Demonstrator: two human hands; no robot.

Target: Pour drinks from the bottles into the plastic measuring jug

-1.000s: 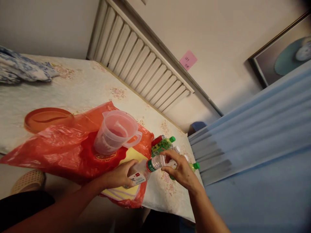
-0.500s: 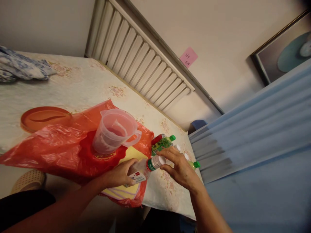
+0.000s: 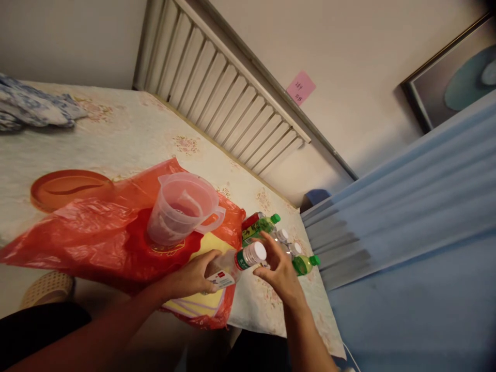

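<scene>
Head view: the left hand [image 3: 194,276] is wrapped around the body of a small clear bottle [image 3: 232,264], tipped on its side over the edge of the red plastic bag [image 3: 96,232]. The right hand [image 3: 279,268] sits at about 3 o'clock from the bottle's white cap [image 3: 257,252], fingers loosely curled and open, gripping nothing, just beside the cap. Looks like the cap-twisting step to me; the next move calls for pinching that cap firmly while the left hand keeps the bottle from turning. A clear measuring jug [image 3: 182,209] stands at 11 o'clock, green-capped bottles [image 3: 267,227] lie at 2 o'clock.
</scene>
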